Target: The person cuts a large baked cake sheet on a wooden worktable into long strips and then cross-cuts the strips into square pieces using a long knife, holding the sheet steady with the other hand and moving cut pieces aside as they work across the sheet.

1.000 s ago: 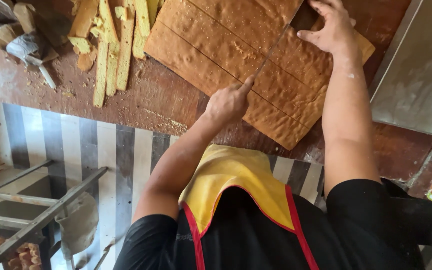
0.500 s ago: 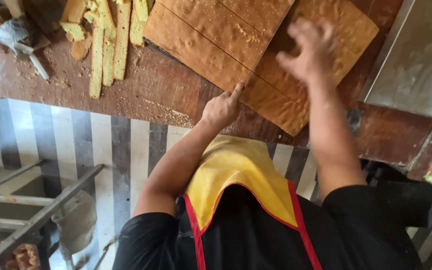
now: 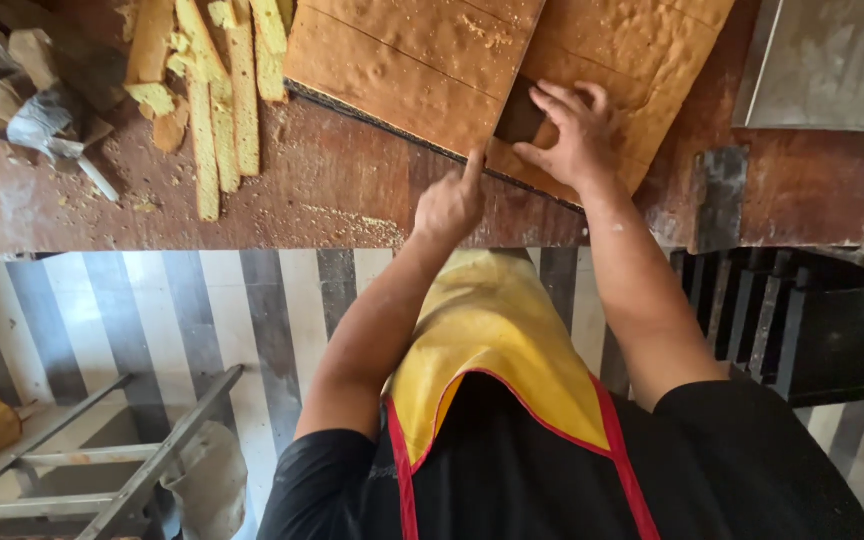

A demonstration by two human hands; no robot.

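Observation:
A large brown-topped sheet cake (image 3: pixel 402 60), scored into rectangular slabs, lies on the worn wooden table (image 3: pixel 332 190). My right hand (image 3: pixel 572 135) rests fingers spread on the near corner slab (image 3: pixel 652 90), thumb at its cut edge. A dark gap (image 3: pixel 520 115) shows between this slab and the rest of the cake. My left hand (image 3: pixel 452 200) is curled, its index finger stretched out and touching the near edge of the cake beside that gap. A yellow apron with red trim hangs below my arms.
Long yellow cake trimmings (image 3: pixel 217 90) and crumbs lie at the table's left, beside crumpled paper and a tool (image 3: pixel 47 120). A metal tray (image 3: pixel 832 60) sits at the right, with a flat grey metal blade (image 3: pixel 717 195) before it. A metal rack (image 3: pixel 102 460) stands below on the striped floor.
My right hand has come back from the cake's far corner to the near corner slab, and a gap has opened there. My left hand stays at the near edge.

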